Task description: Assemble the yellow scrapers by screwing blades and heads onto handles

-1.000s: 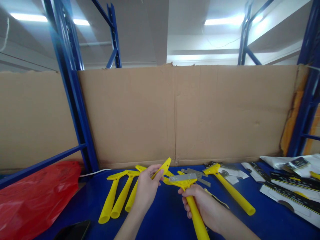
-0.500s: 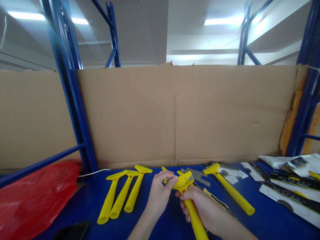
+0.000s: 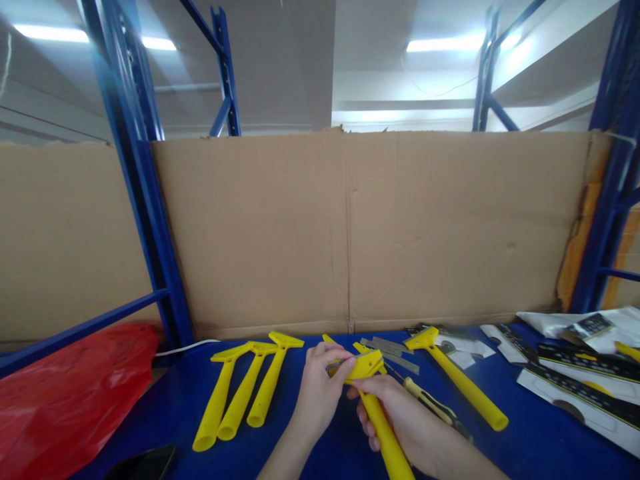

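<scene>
My right hand [image 3: 390, 413] is closed around the handle of a yellow scraper [image 3: 384, 433], just under its wide head, with the thumb near the neck. At the left end of that head, the fingertips of my left hand [image 3: 320, 380] pinch together. A thin greyish edge shows by these fingers; I cannot tell whether it is a blade. Behind the hands, other yellow pieces are partly hidden. Several flat grey blades [image 3: 395, 350] lie just beyond. To the right of my right hand is a screwdriver [image 3: 430, 400] with a cream and black handle.
Three yellow scrapers [image 3: 265, 390] lie on the blue table [image 3: 170, 393] at the left, another scraper [image 3: 463, 383] at the right. Black and white packaging cards [image 3: 583, 400] cover the right side. A red plastic bag [image 3: 75, 400] and a dark phone [image 3: 143, 463] are at left. Cardboard [image 3: 260, 233] stands behind.
The held scraper's head has turned in my hands, and the grey blade-like edge at its right no longer shows. More of the screwdriver is visible. My left hand stays at the head.
</scene>
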The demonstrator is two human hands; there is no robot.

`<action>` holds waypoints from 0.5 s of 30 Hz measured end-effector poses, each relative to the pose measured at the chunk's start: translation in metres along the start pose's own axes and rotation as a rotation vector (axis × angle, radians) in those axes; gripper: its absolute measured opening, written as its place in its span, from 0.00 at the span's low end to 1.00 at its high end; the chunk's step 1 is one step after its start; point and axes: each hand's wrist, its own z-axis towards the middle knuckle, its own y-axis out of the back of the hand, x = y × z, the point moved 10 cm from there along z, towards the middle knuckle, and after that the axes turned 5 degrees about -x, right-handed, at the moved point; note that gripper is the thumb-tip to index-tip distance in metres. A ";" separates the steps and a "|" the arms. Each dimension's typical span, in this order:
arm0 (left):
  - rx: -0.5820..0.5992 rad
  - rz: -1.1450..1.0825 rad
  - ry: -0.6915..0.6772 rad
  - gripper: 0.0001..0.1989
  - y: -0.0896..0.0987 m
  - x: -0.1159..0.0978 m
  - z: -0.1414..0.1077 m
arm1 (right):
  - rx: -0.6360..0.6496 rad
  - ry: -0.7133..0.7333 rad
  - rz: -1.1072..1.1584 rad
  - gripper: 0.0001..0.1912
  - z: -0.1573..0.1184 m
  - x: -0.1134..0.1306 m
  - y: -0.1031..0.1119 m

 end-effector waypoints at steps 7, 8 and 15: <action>0.043 -0.043 -0.007 0.07 0.002 -0.003 0.001 | 0.004 -0.066 0.050 0.20 0.000 -0.003 -0.002; 0.048 -0.044 -0.007 0.07 0.001 -0.003 0.001 | -0.004 -0.055 0.046 0.20 0.000 -0.003 -0.002; -0.005 0.017 0.034 0.08 0.003 0.003 -0.002 | -0.116 0.033 0.040 0.16 -0.001 0.007 0.006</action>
